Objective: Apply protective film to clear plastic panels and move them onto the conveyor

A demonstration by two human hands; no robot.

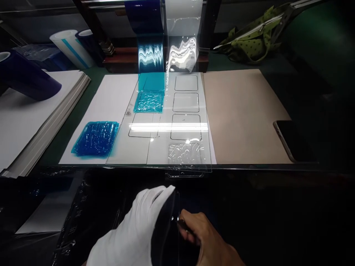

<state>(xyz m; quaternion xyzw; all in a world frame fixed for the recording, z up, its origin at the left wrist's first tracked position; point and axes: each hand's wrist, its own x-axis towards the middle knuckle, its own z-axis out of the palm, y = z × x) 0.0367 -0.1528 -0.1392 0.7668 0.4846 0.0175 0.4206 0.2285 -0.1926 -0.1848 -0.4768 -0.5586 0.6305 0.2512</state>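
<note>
While the gloved left hand (135, 225) curls part-closed around a thin clear sheet (171, 238) at six o'clock, the right hand (203, 232) pinches a slim dark tool (184, 224) beside its edge; a phone (291, 140) lies at three, blue film (96, 138) at nine.

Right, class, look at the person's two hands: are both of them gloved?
No, the left hand wears a white glove, while the right hand is bare.

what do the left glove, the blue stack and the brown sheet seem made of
White glove: probably matte cloth, given its soft folds. Blue stack: likely glossy plastic film, with sharp highlights and translucent edges. Brown sheet: perhaps cardboard or paper, dull and evenly tan.
</note>
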